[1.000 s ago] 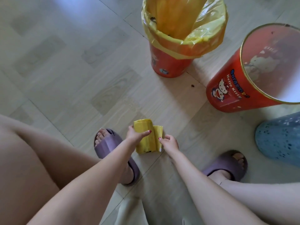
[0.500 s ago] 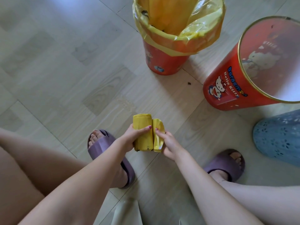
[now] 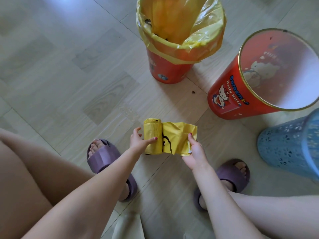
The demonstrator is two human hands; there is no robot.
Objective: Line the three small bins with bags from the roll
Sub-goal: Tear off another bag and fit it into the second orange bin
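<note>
A person crouching over a pale wood-grain floor (image 3: 69, 83) holds a roll of thin yellow plastic bags (image 3: 152, 137) just above it, between two feet in matte purple foam slippers (image 3: 105, 157). The left hand (image 3: 138, 142) has its grip closed around the cylindrical roll, thumb across the front. The right hand (image 3: 194, 150) pinches the crinkled loose end of the bag (image 3: 179, 137), drawn out flat to the right of the roll, with dark print showing near the seam.

Beyond the roll stands a tapered red bin (image 3: 169, 69), already lined with a glossy, wrinkled yellow bag (image 3: 203, 38) folded over its rim. Right of the roll and farther off, a second red bin (image 3: 241, 94) bearing cartoon figures and a gold-edged rim stands unlined, its smooth pale interior open to view. Nearest on the right, a blue plastic bin (image 3: 284, 145) with flower-shaped perforations is cut off by the frame edge. Nothing lies between the roll and the bins except a small dark speck (image 3: 193, 91) on the floor.
</note>
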